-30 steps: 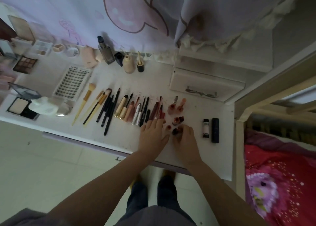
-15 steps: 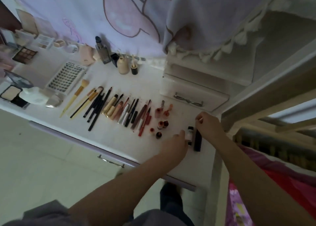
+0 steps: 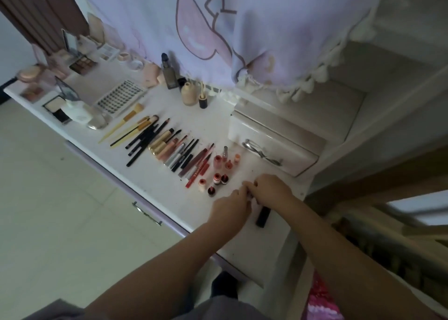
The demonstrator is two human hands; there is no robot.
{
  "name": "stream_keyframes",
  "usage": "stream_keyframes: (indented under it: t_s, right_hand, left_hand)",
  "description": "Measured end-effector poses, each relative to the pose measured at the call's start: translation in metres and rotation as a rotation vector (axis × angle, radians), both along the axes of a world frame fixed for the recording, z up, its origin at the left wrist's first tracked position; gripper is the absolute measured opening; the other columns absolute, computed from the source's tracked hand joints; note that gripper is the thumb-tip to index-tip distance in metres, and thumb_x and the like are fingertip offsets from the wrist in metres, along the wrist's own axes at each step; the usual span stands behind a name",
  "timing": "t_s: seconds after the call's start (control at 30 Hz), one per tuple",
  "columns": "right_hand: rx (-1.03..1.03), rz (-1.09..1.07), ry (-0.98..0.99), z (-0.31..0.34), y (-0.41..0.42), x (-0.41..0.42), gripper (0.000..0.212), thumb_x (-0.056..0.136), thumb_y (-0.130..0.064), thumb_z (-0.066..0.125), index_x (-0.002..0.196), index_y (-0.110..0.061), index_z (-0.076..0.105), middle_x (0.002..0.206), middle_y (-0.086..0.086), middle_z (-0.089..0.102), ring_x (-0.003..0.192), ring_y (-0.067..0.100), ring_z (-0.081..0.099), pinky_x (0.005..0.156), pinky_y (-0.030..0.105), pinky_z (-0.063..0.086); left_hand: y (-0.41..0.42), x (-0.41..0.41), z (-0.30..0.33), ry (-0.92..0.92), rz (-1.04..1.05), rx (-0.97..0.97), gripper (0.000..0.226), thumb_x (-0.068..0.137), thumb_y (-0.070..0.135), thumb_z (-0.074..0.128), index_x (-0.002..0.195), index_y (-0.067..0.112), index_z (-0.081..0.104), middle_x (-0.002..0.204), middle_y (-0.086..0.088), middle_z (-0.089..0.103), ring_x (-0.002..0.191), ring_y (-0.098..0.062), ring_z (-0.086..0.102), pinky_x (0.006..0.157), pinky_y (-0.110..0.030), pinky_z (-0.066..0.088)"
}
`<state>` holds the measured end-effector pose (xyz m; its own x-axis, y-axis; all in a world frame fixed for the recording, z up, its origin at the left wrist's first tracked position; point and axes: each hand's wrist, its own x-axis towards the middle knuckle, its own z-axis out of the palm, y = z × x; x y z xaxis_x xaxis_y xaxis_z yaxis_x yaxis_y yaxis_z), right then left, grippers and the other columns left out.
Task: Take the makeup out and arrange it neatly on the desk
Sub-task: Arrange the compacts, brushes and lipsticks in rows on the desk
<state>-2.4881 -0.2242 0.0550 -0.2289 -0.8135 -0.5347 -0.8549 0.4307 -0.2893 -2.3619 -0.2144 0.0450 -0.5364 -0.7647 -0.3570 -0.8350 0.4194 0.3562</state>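
Note:
On the white desk [image 3: 150, 174], makeup lies in a tidy row: brushes [image 3: 145, 135], pencils and lip tubes [image 3: 186, 159], then several small red and orange bottles [image 3: 218, 177]. To the right of that row my left hand [image 3: 230, 207] and my right hand [image 3: 272, 188] meet fingertip to fingertip. Their curled fingers close around a small pale tube, which is almost wholly hidden between them. A black tube [image 3: 263, 216] lies on the desk, its upper end under my right hand.
A white drawer box [image 3: 274, 135] stands just behind my hands. Farther left are a lash tray [image 3: 120, 97], palettes [image 3: 82, 63], compacts and a dark bottle [image 3: 169, 73]. A printed cloth [image 3: 266, 28] hangs above. The desk's right edge is beside my right wrist.
Both hands left the small red bottles and went right to the two tubes. They have since drawn together over the pale tube, and the view has tilted.

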Motion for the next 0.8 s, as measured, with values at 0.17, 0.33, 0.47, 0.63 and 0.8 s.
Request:
stream_keyframes:
  t_s: [0.17, 0.33, 0.47, 0.63, 0.8]
  right_hand:
    - [-0.105, -0.079, -0.393, 0.042, 0.018, 0.0, 0.035, 0.095, -0.038, 0.048, 0.075, -0.01, 0.057, 0.063, -0.001, 0.052, 0.056, 0.011, 0.046, 0.056, 0.025, 0.036]
    - [-0.152, 0.003, -0.535, 0.072, 0.037, 0.007, 0.017, 0.096, -0.033, 0.049, 0.09, -0.02, 0.057, 0.077, -0.005, 0.063, 0.065, 0.009, 0.051, 0.056, 0.022, 0.042]
    - [-0.082, 0.03, -0.527, 0.096, 0.039, 0.017, 0.038, 0.096, -0.046, 0.039, 0.09, -0.015, 0.058, 0.069, -0.006, 0.062, 0.055, 0.007, 0.049, 0.054, 0.02, 0.04]
    - [-0.131, 0.055, -0.571, 0.108, 0.044, 0.027, 0.015, 0.096, -0.033, 0.048, 0.097, -0.02, 0.055, 0.081, -0.003, 0.06, 0.067, 0.008, 0.051, 0.056, 0.018, 0.042]
    - [-0.07, -0.017, -0.574, 0.118, 0.048, 0.034, 0.04, 0.097, -0.049, 0.035, 0.091, -0.018, 0.059, 0.069, -0.003, 0.059, 0.057, 0.009, 0.047, 0.053, 0.019, 0.038]
  left_hand:
    - [0.009, 0.023, 0.024, 0.208, 0.006, -0.015, 0.025, 0.102, 0.032, 0.033, 0.109, 0.014, 0.049, 0.093, 0.0, 0.054, 0.074, -0.013, 0.052, 0.067, -0.028, 0.047]
    - [0.003, 0.047, 0.048, 0.417, 0.008, 0.103, 0.027, 0.101, 0.032, 0.036, 0.093, 0.012, 0.053, 0.07, 0.01, 0.044, 0.06, -0.003, 0.042, 0.055, -0.015, 0.031]
    - [-0.004, 0.062, 0.06, 0.422, -0.089, 0.033, 0.03, 0.1, 0.033, 0.038, 0.106, 0.01, 0.056, 0.084, 0.001, 0.055, 0.073, -0.013, 0.052, 0.063, -0.021, 0.04]
    - [-0.007, 0.076, 0.071, 0.433, -0.132, -0.047, 0.03, 0.099, 0.036, 0.037, 0.108, 0.013, 0.055, 0.088, 0.004, 0.054, 0.073, -0.008, 0.05, 0.061, -0.016, 0.034]
    - [-0.009, 0.084, 0.078, 0.435, -0.157, -0.142, 0.03, 0.098, 0.037, 0.038, 0.109, 0.015, 0.056, 0.083, 0.008, 0.051, 0.068, -0.006, 0.047, 0.058, -0.015, 0.033]
